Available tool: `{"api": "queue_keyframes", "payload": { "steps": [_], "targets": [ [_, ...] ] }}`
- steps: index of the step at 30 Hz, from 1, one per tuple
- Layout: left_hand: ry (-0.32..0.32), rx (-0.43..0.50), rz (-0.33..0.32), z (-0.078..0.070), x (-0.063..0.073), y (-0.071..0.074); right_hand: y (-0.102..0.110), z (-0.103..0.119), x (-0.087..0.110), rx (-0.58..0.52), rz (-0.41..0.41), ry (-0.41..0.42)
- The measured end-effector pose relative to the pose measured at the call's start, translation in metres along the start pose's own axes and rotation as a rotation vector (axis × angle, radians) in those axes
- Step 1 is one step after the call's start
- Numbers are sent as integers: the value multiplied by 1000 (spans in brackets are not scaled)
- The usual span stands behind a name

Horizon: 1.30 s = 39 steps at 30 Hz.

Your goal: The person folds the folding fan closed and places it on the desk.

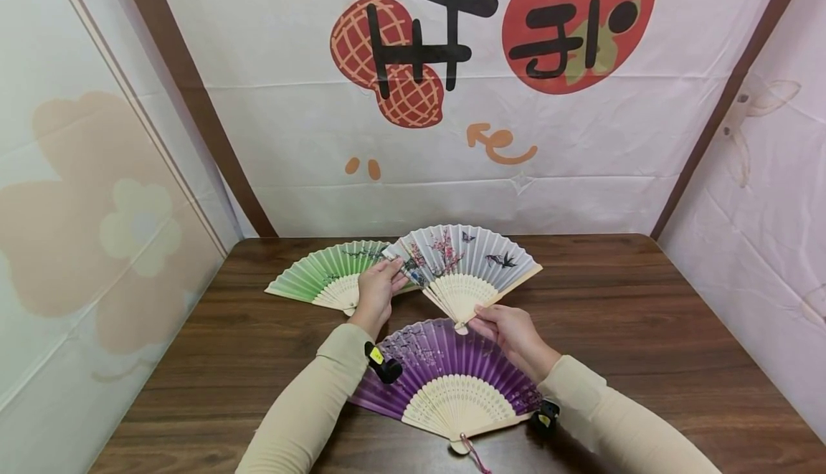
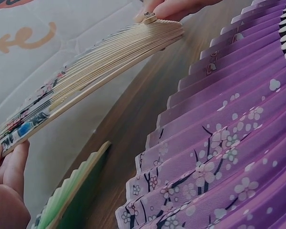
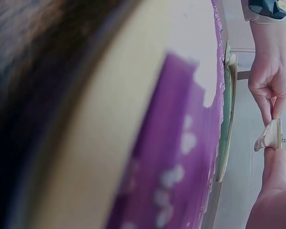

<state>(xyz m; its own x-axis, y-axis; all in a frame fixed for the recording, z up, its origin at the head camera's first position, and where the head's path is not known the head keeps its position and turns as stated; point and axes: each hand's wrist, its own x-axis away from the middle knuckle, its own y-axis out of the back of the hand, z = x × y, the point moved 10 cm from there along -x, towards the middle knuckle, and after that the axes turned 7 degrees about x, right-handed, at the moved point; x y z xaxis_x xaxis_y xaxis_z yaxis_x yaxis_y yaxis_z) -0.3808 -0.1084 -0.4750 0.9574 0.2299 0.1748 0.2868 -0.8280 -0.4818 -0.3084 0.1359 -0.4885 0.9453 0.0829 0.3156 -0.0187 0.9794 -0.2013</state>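
Note:
A spread pale grey folding fan [image 1: 474, 248], printed with red blossoms, a butterfly and a dark bird, is held up over the table between both hands. My left hand [image 1: 379, 291] pinches its left outer edge with thumb and fingers, seen close in the left wrist view, where the fan's ribs [image 2: 114, 67] slant upward. The right hand [image 1: 513, 332] grips the lower right guard stick near the pivot. Below lies an open purple fan [image 1: 445, 359] with pale blossoms, ivory ribs and a tassel. A green fan [image 1: 329, 269] lies spread behind the left hand, partly hidden by it.
The fans are over a dark brown wooden table [image 1: 652, 359]. White printed cloth walls [image 1: 290, 137] stand behind and at both sides. A black wrist camera [image 1: 385, 368] sits on the left sleeve, above the purple fan's left part in the head view.

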Motion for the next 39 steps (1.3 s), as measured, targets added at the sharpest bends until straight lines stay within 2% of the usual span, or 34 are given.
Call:
{"api": "queue_keyframes", "payload": {
  "steps": [9, 19, 27, 39],
  "targets": [
    [32, -31, 8, 0, -1, -2, -3, 0, -2, 13, 42, 7],
    [23, -42, 42, 2, 0, -6, -6, 2, 1, 40, 87, 21],
    [31, -60, 57, 2, 1, -8, -6, 2, 1, 42, 86, 21],
    [37, -35, 64, 1, 3, -9, -9, 1, 0, 46, 95, 12]
  ]
}}
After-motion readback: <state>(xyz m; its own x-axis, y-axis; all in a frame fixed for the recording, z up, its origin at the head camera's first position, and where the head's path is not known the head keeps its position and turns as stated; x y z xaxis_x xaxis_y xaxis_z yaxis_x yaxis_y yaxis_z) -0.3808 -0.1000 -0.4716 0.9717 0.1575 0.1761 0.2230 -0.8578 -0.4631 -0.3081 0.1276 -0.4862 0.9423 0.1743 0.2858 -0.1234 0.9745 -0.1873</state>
